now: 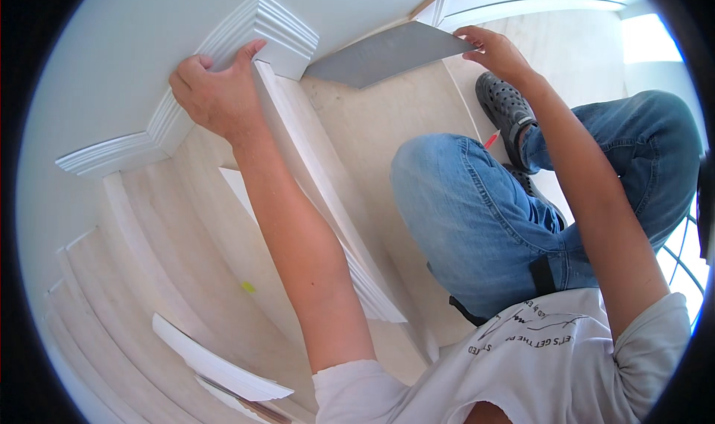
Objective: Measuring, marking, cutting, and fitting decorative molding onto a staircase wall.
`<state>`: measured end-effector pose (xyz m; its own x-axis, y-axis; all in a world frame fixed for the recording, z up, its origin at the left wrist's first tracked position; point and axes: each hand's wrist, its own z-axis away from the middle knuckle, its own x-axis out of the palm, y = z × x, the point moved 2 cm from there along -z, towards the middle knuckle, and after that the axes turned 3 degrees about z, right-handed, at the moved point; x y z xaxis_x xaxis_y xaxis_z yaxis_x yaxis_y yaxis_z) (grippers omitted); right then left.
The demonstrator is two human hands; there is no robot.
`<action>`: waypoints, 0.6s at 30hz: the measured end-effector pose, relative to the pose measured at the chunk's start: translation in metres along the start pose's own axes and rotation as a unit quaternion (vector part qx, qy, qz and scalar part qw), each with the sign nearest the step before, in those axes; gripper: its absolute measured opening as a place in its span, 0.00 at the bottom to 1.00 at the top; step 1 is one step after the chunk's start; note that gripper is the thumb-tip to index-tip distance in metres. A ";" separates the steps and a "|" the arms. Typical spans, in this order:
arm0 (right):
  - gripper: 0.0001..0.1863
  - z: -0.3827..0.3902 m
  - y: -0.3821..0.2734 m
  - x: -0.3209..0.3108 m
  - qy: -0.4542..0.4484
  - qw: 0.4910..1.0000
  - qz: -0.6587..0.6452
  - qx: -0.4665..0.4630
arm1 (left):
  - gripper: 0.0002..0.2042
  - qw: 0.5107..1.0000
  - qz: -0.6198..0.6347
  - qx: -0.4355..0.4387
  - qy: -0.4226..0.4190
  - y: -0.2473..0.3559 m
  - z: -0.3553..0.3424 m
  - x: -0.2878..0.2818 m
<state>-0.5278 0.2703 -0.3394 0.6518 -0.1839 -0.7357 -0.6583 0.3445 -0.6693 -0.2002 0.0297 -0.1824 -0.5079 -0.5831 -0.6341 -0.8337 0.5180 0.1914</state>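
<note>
My left hand (212, 96) grips a stepped white moulding (281, 36) against the wall, its thumb on the top profile and its fingers bent over it; another run of moulding (104, 156) continues down-left along the wall. With my right hand (500, 55) I hold the far end of a flat grey board (387, 51), angled at its ends, which lies along the foot of the wall to the right of the moulding. Behind the board, a short upright moulding piece (433, 5) shows at the wall.
Pale wooden stair treads (138, 234) descend at the left, with loose white trim (208, 357) on them. A long moulding strip (372, 297) lies beside my left forearm. My bent knees (439, 193) and clog (499, 103) are on the landing (372, 111), near a red pencil (491, 138).
</note>
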 end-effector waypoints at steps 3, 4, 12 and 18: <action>0.23 0.003 0.005 -0.008 0.001 0.996 -0.070 0.046 | 0.37 1.000 -0.010 -0.003 -0.005 -0.002 0.001 -0.002; 0.23 0.002 0.009 -0.011 0.002 0.997 -0.071 0.044 | 0.37 1.000 -0.011 -0.002 -0.003 -0.002 0.000 -0.002; 0.22 -0.017 0.004 -0.011 0.064 0.918 -0.383 0.078 | 0.37 1.000 0.001 -0.009 0.017 0.002 0.002 -0.002; 0.24 -0.043 -0.022 -0.012 0.121 0.899 -0.399 0.131 | 0.35 1.000 -0.001 -0.001 0.007 0.002 -0.001 -0.002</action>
<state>-0.5375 0.2256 -0.3201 0.7553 -0.6532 -0.0542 0.1150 0.2135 -0.9701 -0.2014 0.0312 -0.1801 -0.5096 -0.5930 -0.6234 -0.8350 0.5157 0.1919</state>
